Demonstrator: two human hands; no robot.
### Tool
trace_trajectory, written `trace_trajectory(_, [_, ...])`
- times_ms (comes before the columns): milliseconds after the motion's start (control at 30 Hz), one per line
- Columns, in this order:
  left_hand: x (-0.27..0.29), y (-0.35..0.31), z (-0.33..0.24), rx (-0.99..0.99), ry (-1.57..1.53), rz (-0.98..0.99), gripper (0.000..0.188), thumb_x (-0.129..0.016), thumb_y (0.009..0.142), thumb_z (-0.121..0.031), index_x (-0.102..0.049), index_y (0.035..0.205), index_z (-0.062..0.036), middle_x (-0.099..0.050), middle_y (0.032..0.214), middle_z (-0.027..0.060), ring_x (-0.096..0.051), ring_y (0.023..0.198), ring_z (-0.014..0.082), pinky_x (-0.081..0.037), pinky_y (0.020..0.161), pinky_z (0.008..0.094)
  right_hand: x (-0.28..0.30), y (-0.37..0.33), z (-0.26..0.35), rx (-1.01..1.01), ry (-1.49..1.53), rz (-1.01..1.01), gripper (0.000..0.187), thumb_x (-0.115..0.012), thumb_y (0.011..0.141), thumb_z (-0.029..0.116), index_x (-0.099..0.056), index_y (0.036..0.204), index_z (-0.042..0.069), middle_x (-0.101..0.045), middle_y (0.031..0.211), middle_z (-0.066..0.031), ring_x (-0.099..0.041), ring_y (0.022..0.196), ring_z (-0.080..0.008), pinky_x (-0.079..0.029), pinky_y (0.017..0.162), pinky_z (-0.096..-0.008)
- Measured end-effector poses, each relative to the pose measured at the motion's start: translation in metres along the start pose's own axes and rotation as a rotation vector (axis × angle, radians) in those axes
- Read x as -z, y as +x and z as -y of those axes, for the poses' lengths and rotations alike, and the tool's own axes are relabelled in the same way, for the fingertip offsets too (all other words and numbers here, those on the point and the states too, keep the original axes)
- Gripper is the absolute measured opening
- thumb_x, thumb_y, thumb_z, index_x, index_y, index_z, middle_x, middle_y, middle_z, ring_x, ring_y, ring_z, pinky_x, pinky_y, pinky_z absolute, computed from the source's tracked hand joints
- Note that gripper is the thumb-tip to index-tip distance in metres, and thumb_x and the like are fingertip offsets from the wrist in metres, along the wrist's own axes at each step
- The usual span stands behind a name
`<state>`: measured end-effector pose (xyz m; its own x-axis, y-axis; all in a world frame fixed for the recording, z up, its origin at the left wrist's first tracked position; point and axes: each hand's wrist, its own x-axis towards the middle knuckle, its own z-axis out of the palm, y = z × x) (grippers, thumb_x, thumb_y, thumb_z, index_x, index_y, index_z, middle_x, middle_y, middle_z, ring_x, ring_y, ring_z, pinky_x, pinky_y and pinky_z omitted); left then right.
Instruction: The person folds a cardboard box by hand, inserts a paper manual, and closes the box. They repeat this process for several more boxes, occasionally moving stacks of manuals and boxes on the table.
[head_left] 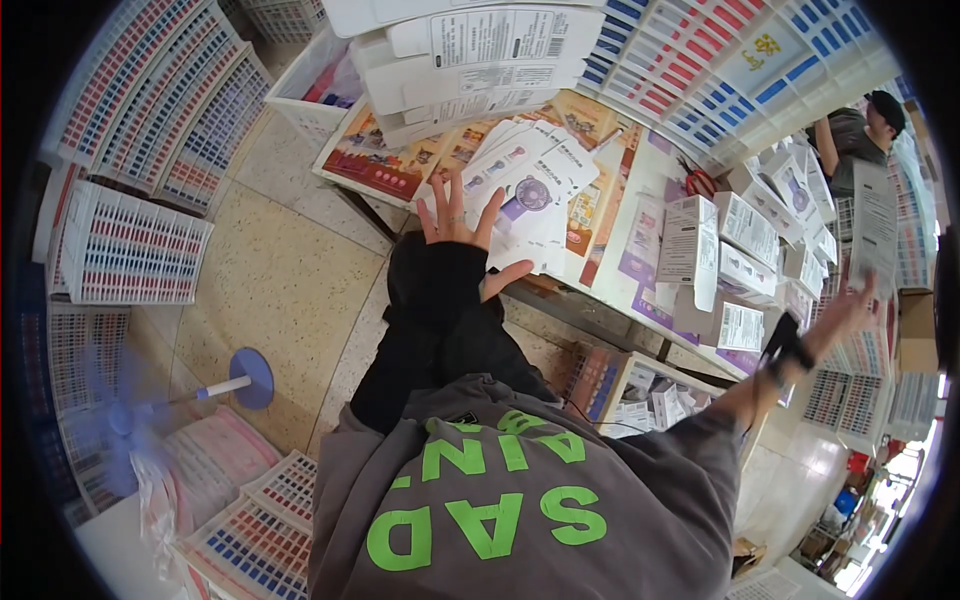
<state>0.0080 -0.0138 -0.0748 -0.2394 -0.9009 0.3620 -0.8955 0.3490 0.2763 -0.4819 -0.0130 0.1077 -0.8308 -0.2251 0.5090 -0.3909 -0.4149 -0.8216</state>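
My left hand (462, 232), in a black sleeve, has its fingers spread over the near left edge of some fanned-out flat white cartons (560, 190). The top carton carries a picture of a purple handheld fan. My right arm stretches far to the right, past the table, with a dark band at the wrist. Motion smears my right hand (848, 308). A blurred white box (875, 225) is just beyond its fingertips; whether the hand touches it cannot be made out. Folded white boxes (745, 230) lie heaped on the table's right side.
A tall stack of flat cartons (480, 50) stands at the table's back. Red-handled scissors (697, 180) lie near the heap. Plastic crates (720, 60) rise behind; more crates (135, 245) stand left. A spinning blue fan (120, 420) stands lower left. Another person (860, 135) is at far right.
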Motion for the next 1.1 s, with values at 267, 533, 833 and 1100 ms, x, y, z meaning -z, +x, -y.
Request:
trace_trajectory(267, [0.001, 0.051, -0.014, 0.335, 0.215, 0.592, 0.128, -0.071, 0.059, -0.072, 0.005, 0.152, -0.0285, -0.008, 0.149, 0.036, 0.004, 0.141, 0.0502, -0.004, 0.099, 0.0776, -0.07, 0.185, -0.221, -0.555, 0.033, 0.266, 0.045, -0.051, 0.096, 0.034, -0.047, 0.123, -0.002, -0.05, 0.124, -0.0173, -0.054, 0.108, -0.0374, -0.051, 0.089, -0.0523])
trace_trajectory(533, [-0.01, 0.063, -0.006, 0.352, 0.102, 0.583, 0.126, -0.075, 0.056, -0.068, -0.002, 0.152, -0.0292, -0.01, 0.151, 0.0292, -0.003, 0.142, 0.0472, -0.003, 0.098, 0.0788, -0.109, 0.141, -0.156, -0.508, -0.144, 0.436, 0.057, -0.055, 0.094, 0.043, -0.044, 0.129, 0.0, -0.053, 0.122, -0.0157, -0.057, 0.106, -0.0244, -0.052, 0.087, -0.0467])
trace_trajectory(833, [0.04, 0.047, 0.01, 0.082, 0.139, 0.203, 0.114, -0.082, 0.049, -0.059, -0.031, 0.145, -0.0263, -0.035, 0.139, 0.0254, -0.029, 0.134, 0.0384, -0.001, 0.095, 0.082, -0.119, -0.214, 0.077, 0.875, -0.499, 1.649, 0.108, -0.087, 0.056, 0.027, -0.029, 0.146, 0.008, -0.036, 0.146, -0.0152, -0.031, 0.137, -0.0356, -0.019, 0.114, -0.0489])
trace_trajectory(1100, [0.136, 0.013, 0.017, -0.458, 0.44, -0.247, 0.087, -0.084, 0.051, -0.049, -0.055, 0.127, -0.0178, -0.038, 0.138, 0.0209, -0.037, 0.131, 0.0341, -0.005, 0.093, 0.0847, -0.119, -0.311, 0.087, 0.987, -0.182, 1.46, 0.104, -0.088, 0.051, 0.023, -0.038, 0.14, 0.004, -0.046, 0.137, -0.0173, -0.044, 0.126, -0.0368, -0.029, 0.108, -0.051])
